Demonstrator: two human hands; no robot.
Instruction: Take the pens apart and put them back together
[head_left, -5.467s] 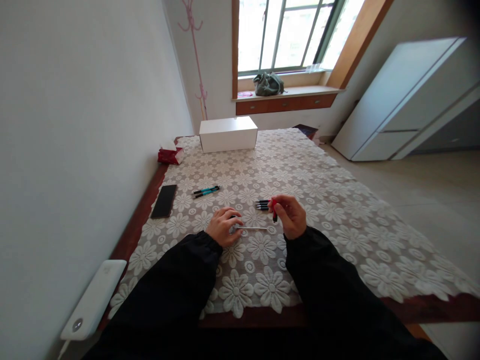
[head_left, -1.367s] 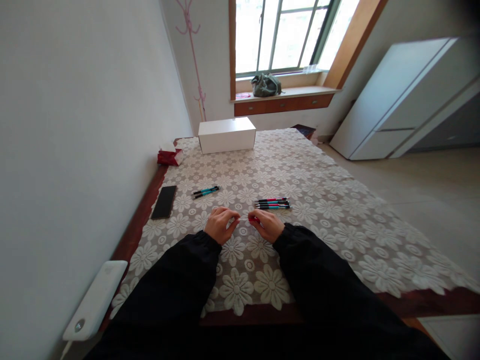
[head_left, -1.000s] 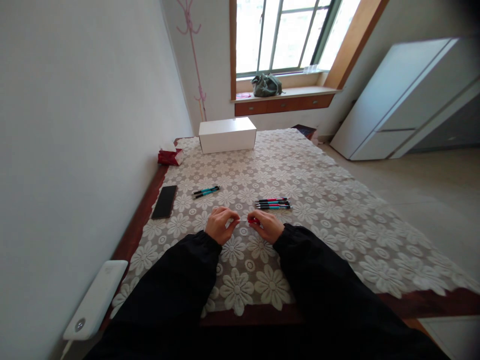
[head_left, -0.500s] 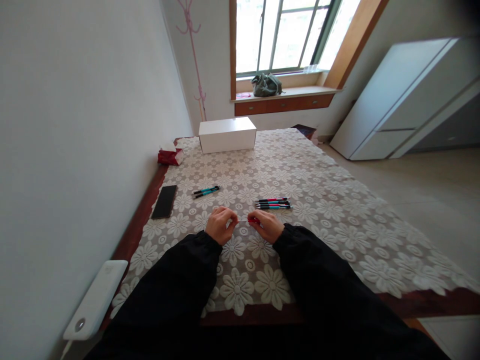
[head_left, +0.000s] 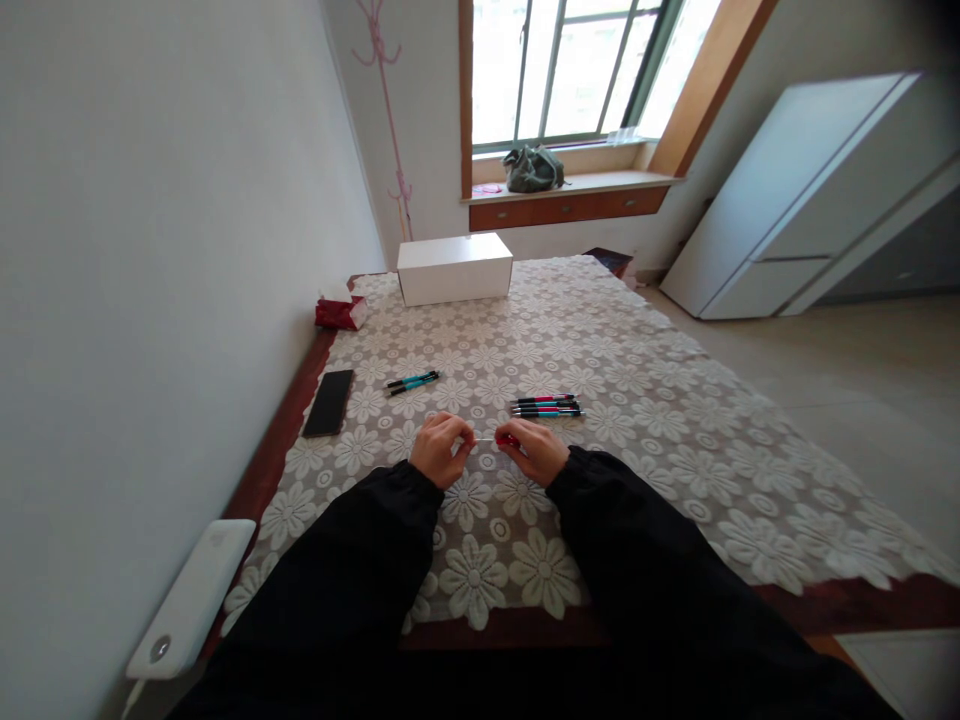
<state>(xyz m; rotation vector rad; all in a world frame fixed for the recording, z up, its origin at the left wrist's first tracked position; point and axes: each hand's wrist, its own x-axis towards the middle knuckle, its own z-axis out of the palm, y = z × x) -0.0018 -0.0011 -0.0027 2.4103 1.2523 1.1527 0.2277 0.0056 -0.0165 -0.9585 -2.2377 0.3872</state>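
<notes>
Close to the table's front, my left hand (head_left: pixel 444 450) pinches one end of a thin pale rod (head_left: pixel 485 440), perhaps a pen refill. Facing it, my right hand (head_left: pixel 534 450) is closed around a short red pen barrel (head_left: pixel 508 441), mostly hidden by the fingers. The rod spans the small gap between both hands and appears to run into the red barrel. Just beyond my right hand lies a row of several pens (head_left: pixel 547 406) in red, teal and black. Two teal-and-black pens (head_left: pixel 413 383) lie past my left hand.
A flowered lace cloth (head_left: pixel 615 360) covers the table. On it are a black phone (head_left: pixel 328 404), a red tissue pack (head_left: pixel 340 313) and a long white box (head_left: pixel 455 272). At the left edge, by the wall, sits a white power bank (head_left: pixel 192 598) with a cable.
</notes>
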